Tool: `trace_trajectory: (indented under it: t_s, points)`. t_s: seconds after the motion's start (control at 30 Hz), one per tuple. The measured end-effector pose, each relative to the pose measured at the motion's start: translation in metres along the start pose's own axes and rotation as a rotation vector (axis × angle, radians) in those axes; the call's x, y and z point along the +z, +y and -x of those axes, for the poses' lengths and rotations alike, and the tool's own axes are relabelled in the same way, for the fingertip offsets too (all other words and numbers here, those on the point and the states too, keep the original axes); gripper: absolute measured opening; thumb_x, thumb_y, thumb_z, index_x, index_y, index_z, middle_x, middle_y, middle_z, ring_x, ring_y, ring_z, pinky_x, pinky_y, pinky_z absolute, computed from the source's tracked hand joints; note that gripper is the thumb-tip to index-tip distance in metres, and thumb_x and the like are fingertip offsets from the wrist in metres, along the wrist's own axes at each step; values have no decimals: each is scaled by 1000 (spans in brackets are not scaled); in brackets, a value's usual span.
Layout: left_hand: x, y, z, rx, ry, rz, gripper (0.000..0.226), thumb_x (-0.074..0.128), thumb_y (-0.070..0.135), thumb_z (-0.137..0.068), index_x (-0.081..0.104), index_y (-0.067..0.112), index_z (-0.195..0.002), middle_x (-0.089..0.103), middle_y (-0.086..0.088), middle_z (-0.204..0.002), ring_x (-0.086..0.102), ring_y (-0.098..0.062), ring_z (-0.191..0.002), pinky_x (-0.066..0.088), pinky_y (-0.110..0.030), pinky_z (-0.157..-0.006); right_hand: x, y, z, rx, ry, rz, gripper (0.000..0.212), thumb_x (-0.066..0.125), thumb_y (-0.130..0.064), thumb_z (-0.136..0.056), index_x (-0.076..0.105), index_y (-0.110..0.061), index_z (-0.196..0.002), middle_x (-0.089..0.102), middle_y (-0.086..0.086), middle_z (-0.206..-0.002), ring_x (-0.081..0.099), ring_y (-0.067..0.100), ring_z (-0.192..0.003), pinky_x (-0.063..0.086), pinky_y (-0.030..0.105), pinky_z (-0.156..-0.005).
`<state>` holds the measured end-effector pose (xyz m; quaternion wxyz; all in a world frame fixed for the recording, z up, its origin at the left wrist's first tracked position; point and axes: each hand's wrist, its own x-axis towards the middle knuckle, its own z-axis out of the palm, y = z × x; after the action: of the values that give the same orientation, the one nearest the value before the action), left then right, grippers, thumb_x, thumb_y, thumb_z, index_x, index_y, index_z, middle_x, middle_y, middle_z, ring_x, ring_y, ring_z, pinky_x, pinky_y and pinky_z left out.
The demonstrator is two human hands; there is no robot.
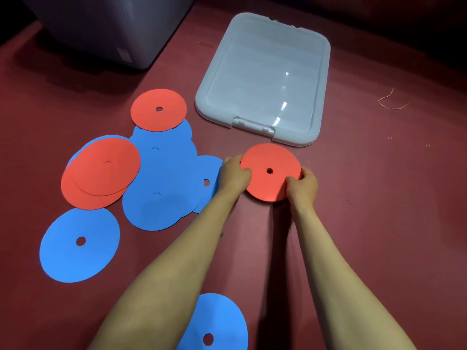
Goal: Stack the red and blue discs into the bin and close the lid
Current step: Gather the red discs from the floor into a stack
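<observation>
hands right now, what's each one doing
Left hand: grips the left edge of the red disc.
Right hand: grips the same disc's right edge.

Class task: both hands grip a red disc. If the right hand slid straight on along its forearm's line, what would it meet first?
Probably the grey lid lying flat just beyond the red disc that the right hand holds; bare floor lies between, though depth is uncertain.
</observation>
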<state>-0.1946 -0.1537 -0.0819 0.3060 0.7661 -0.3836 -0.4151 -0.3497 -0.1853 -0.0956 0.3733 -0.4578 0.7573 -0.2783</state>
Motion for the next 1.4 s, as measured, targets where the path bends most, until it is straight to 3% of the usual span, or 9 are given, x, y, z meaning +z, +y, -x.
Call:
trace_trajectory:
  t_s: [0.13,0.23,0.33,0.5,0.7,0.9,1.0,1.23,1.4]
  points:
    - [-2,5,0,21,-28,-123,47,51,15,-82,60,18,-128,52,-11,-128,58,-30,-108,49,-36,-89,0,6,-5,0,12,31,50,50,-16,-60,69,-8,-106,71,12,-94,62,33,-104,53,46,-89]
    - [0,8,0,5,-39,-110,56,52,30,-74,58,21,-129,59,-10,-123,59,-32,-109,51,-41,-90,-3,1,-2,29,-13,-7,45,57,-9,-66,68,-9,-110,72,10,-102,66,29,-100,53,44,-90]
    - [0,15,2,-31,-12,-27,46,58,26,-74,64,14,-118,67,-9,-115,62,-30,-106,50,-35,-85,-5,-6,0,50,-20,-50,45,59,-1,-70,65,-9,-115,71,9,-108,67,27,-100,52,44,-92]
    - [-1,13,3,-118,3,224,63,65,13,-82,45,10,-141,55,-9,-138,54,-23,-124,44,-38,-105,-3,3,-1,90,12,-93,54,56,-8,-62,65,-13,-115,71,9,-109,65,29,-103,52,47,-94]
    - [-8,6,10,-36,15,385,48,52,-10,-84,59,5,-129,66,-7,-115,61,-9,-92,51,-20,-76,0,4,3,77,11,-146,54,52,-9,-59,66,-15,-112,71,8,-105,65,28,-102,53,47,-92]
    - [-28,-17,20,-46,163,385,42,56,-9,-77,68,8,-113,68,-5,-106,63,-16,-98,54,-38,-93,9,-20,25,69,-70,-214,54,53,-2,-61,69,-15,-111,72,7,-103,68,27,-97,55,46,-89]
    - [-44,-27,27,-41,203,417,30,64,1,-79,67,13,-106,68,-3,-107,63,-18,-104,53,-37,-92,18,-33,37,37,-110,-207,54,51,0,-62,70,-14,-111,73,5,-102,68,26,-96,55,45,-89]
    - [-98,-46,46,-87,309,462,14,67,18,-77,61,29,-85,71,-7,-89,69,-27,-90,57,-49,-83,49,-48,72,-33,-221,-199,56,53,0,-62,68,-11,-115,72,8,-104,67,26,-99,54,47,-91]
    - [-140,-75,62,-67,398,481,21,65,15,-85,67,21,-104,69,-8,-85,66,-24,-79,57,-48,-81,79,-65,106,-117,-345,-156,52,55,3,-69,67,-10,-118,72,8,-108,66,25,-99,54,42,-90]
